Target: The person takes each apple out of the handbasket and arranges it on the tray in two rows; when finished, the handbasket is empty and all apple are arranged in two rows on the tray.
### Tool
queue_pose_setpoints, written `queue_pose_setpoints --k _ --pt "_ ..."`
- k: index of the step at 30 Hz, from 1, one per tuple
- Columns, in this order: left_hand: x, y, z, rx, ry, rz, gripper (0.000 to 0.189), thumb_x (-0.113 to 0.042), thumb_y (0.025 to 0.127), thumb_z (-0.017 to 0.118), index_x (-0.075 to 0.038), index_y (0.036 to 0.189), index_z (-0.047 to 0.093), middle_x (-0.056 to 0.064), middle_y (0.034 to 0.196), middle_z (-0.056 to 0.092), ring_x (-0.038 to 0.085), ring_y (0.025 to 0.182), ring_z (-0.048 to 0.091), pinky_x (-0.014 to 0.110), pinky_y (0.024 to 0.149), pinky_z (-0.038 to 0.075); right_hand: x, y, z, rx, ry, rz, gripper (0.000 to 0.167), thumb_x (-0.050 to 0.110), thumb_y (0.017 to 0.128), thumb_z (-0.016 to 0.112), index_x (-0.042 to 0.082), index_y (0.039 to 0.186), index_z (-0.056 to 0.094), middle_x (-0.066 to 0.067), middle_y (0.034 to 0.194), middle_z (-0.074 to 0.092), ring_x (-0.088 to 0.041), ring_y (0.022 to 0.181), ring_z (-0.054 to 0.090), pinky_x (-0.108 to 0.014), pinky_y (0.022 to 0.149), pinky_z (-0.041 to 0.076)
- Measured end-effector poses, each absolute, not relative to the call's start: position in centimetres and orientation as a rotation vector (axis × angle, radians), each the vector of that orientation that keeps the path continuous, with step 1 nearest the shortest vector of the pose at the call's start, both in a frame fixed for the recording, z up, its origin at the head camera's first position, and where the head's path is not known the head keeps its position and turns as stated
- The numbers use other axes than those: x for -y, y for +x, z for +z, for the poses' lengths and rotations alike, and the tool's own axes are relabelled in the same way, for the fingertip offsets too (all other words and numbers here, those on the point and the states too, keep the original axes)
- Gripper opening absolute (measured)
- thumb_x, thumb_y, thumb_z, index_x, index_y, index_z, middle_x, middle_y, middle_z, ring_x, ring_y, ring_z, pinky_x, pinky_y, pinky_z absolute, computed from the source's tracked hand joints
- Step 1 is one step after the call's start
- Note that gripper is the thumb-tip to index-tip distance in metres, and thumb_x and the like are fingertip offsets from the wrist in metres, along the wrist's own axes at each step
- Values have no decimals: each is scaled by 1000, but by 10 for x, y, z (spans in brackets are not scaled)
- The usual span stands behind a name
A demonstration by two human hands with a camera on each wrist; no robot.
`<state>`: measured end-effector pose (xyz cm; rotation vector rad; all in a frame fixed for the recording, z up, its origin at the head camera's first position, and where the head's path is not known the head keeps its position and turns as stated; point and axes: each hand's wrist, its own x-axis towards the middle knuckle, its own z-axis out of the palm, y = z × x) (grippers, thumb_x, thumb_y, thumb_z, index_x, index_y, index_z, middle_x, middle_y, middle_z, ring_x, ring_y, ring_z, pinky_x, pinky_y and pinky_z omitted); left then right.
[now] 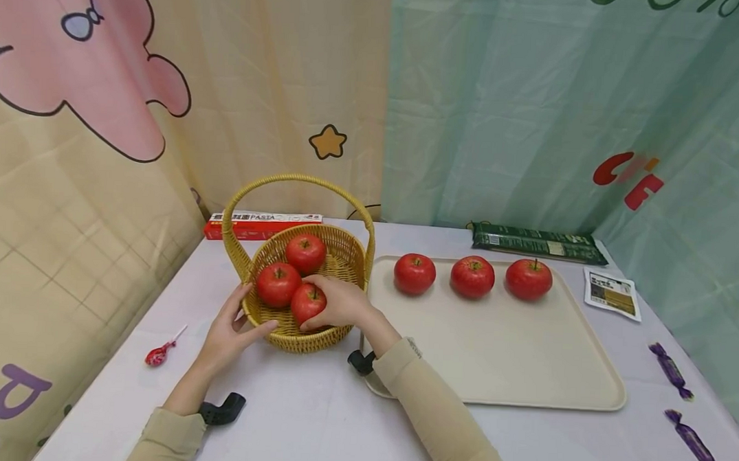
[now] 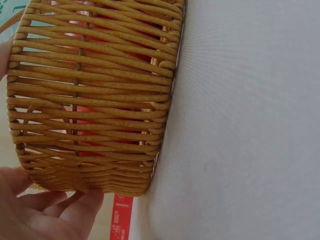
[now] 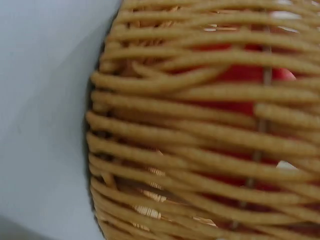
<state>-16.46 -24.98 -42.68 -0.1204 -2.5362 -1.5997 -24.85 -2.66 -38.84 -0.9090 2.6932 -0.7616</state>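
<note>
A yellow wicker basket (image 1: 302, 343) with a tall hoop handle stands on the white table. Inside it lie two red apples (image 1: 278, 284) and a third apple (image 1: 308, 303), which my right hand (image 1: 339, 302) grips from above between thumb and fingers. My left hand (image 1: 228, 336) holds the basket's near left side, its thumb at the front rim and its fingers round the left wall. In the left wrist view, the fingertips (image 2: 87, 207) touch the woven wall. The right wrist view shows the basket wall (image 3: 200, 120) close up, red showing through its gaps; the right hand's fingers are hidden there.
Right of the basket, a beige tray (image 1: 481, 359) bears a row of three red apples (image 1: 473, 277). Behind stand a red pasta box (image 1: 252, 225) and a green packet (image 1: 536, 242). A white sachet (image 1: 612, 294), purple wrapped candies (image 1: 671, 371) and a red lollipop (image 1: 158, 354) lie near the sides.
</note>
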Motion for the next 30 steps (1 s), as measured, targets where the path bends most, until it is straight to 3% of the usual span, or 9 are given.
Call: queue_pose_setpoints --k 10,16,23,30 --pt "249 -165 -427 2532 -136 -1597 88 -20 84 72 -5 150 16 11 156 7 32 140 16 50 107 29 22 -237 -388 -2729 -964 -945 75 48 69 77 26 134 47 3 129 51 -15 113 49 -39 88 49" --pt "249 -164 -427 2533 -131 -1586 88 -20 84 72 -4 149 16 12 156 8 32 140 16 49 107 30 6 -230 -367 -2688 -989 -1119 75 46 69 78 27 135 46 5 132 48 -14 116 47 -38 86 51" --pt "250 -165 -428 2536 -135 -1579 88 -19 83 73 -5 150 16 12 156 8 31 140 16 47 107 30 -35 -220 -332 -2570 -991 -1349 74 38 69 80 30 135 46 8 129 48 -13 112 48 -36 82 52" --pt "251 -166 -429 2525 -141 -1588 88 -18 83 73 -4 149 17 12 156 8 30 140 17 44 106 30 -92 -224 -323 -2492 -1031 -1460 74 26 69 83 27 134 47 6 129 49 -16 115 46 -37 83 53"
